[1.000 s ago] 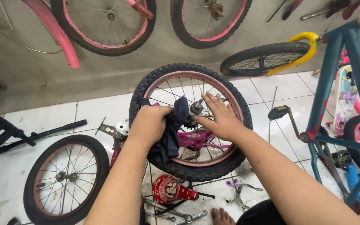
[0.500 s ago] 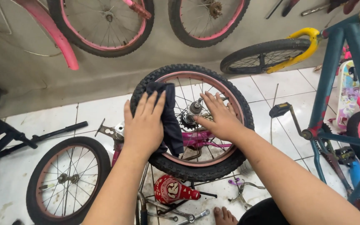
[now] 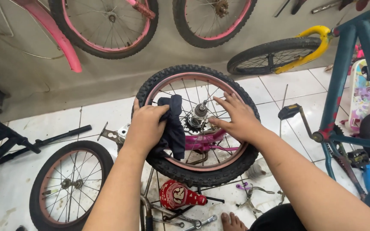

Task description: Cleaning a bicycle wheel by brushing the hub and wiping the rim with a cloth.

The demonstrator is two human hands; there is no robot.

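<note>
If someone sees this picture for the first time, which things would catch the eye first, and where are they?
In the middle, a small bicycle wheel with a black tyre and pink rim draws the eye. The left hand presses a dark cloth on its spokes, and the right hand rests flat beside the hub. Below lies a red bottle on the white tiled floor, and a teal bicycle frame stands at the right.
</note>
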